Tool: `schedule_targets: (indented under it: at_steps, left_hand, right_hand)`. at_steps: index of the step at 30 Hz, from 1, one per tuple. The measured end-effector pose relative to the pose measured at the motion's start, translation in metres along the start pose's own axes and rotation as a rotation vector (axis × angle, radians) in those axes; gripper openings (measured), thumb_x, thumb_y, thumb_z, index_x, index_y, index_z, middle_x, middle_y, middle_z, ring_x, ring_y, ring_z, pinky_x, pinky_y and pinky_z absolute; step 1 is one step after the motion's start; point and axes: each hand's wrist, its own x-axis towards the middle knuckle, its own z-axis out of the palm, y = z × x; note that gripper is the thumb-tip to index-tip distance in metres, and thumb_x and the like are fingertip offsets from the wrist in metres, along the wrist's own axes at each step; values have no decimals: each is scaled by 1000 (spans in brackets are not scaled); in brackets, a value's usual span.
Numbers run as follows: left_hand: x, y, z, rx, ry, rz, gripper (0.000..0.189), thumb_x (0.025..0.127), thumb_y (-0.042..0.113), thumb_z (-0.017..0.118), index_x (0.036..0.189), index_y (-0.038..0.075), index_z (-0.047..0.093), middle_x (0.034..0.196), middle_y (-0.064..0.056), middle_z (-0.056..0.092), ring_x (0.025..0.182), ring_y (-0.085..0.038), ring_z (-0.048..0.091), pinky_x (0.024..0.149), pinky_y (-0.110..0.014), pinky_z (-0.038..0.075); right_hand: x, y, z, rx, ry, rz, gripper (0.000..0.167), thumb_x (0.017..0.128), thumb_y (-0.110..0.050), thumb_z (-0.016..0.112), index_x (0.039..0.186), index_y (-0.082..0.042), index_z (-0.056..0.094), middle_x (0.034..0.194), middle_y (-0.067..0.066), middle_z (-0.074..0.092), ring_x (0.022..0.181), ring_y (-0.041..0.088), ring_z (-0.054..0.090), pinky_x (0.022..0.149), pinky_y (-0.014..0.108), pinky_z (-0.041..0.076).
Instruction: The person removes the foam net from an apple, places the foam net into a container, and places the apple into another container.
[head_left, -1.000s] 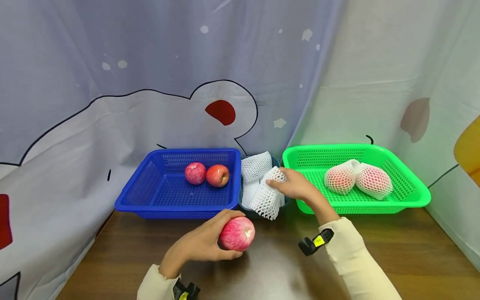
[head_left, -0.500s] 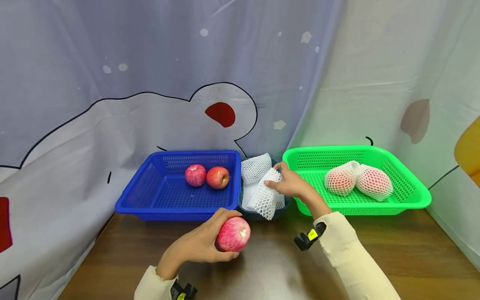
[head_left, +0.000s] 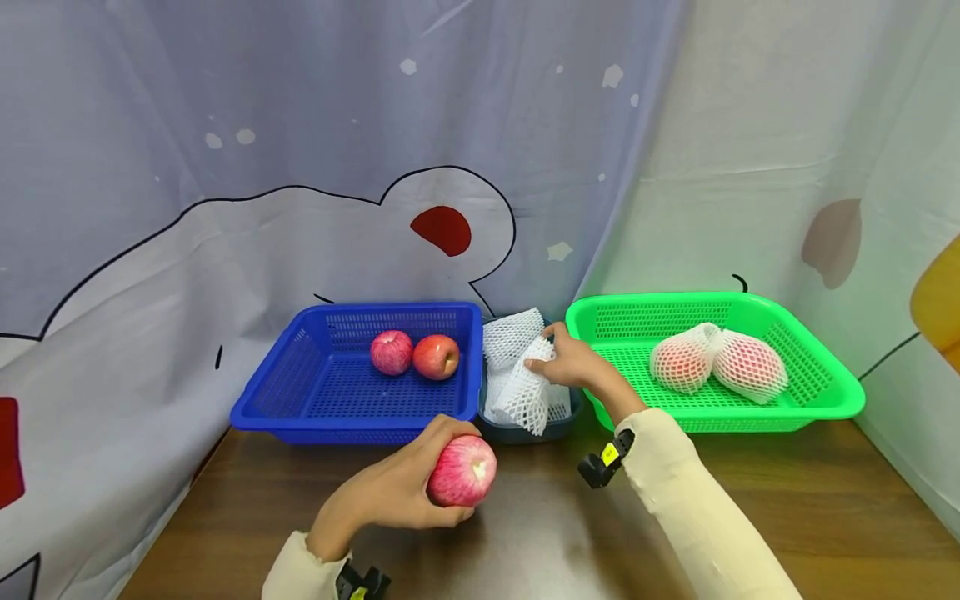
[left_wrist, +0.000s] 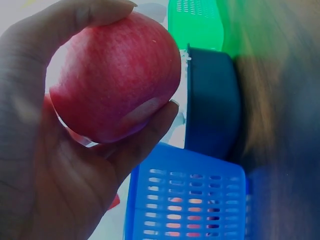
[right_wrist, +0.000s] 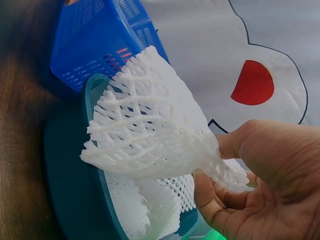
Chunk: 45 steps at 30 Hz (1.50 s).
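My left hand (head_left: 401, 483) grips a red apple (head_left: 462, 472) above the table, its stem end facing right in the head view. In the left wrist view the thumb and fingers curve round the apple (left_wrist: 120, 75). My right hand (head_left: 579, 362) pinches one end of a white foam net sleeve (head_left: 527, 379) over the dark teal bin (head_left: 551, 431). The sleeve's wide mouth flares open in the right wrist view, away from the fingers (right_wrist: 210, 200). More foam net sleeves (head_left: 512, 336) lie in the bin beneath and behind it.
Left of the bin, a blue basket (head_left: 300, 417) holds two bare apples (head_left: 414, 355). The green basket (head_left: 825, 400) on the right holds two apples in foam nets (head_left: 717, 362). A printed curtain (head_left: 300, 125) hangs close behind the baskets.
The right hand has drawn back slightly with its grip at the sleeve's end, and the sleeve has shifted a little left. The left hand and apple have drifted slightly left.
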Motion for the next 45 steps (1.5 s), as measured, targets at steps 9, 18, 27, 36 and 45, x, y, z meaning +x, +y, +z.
schedule_targets:
  at_steps: [9, 18, 27, 36, 45]
  left_hand:
    - [-1, 2, -10, 2, -17, 13, 70, 78, 36, 82, 133, 24, 41, 124, 9, 49, 110, -5, 56, 93, -26, 54]
    - [2, 0, -17, 36, -14, 24, 70, 79, 38, 81, 133, 21, 41, 124, 8, 49, 112, -6, 56, 95, -27, 54]
    - [3, -2, -16, 37, -17, 28, 71, 78, 39, 82, 133, 20, 41, 124, 8, 49, 112, -6, 55, 95, -27, 54]
    - [4, -3, -17, 35, -19, 25, 72, 78, 38, 82, 133, 19, 40, 125, 7, 49, 113, -7, 55, 95, -28, 54]
    - [4, -2, -24, 34, -35, -9, 72, 79, 43, 81, 134, 22, 39, 125, 8, 50, 112, -8, 56, 94, -29, 55]
  right_hand:
    - [7, 0, 4, -65, 23, -8, 63, 99, -31, 56, 145, 1, 26, 140, 34, 48, 128, 45, 52, 106, 53, 44]
    - [17, 2, 10, -98, 30, -3, 63, 99, -30, 58, 142, 5, 29, 141, 33, 47, 129, 44, 50, 107, 53, 43]
    - [22, 2, 13, -189, 58, -31, 66, 97, -25, 59, 143, 11, 27, 138, 36, 50, 128, 45, 53, 105, 52, 46]
    - [29, 4, 17, -268, 39, -8, 76, 97, -27, 59, 148, 13, 20, 143, 36, 46, 131, 45, 51, 108, 51, 44]
    - [29, 4, 16, -343, -4, -2, 82, 98, -26, 59, 151, 15, 13, 146, 36, 42, 135, 45, 47, 110, 50, 43]
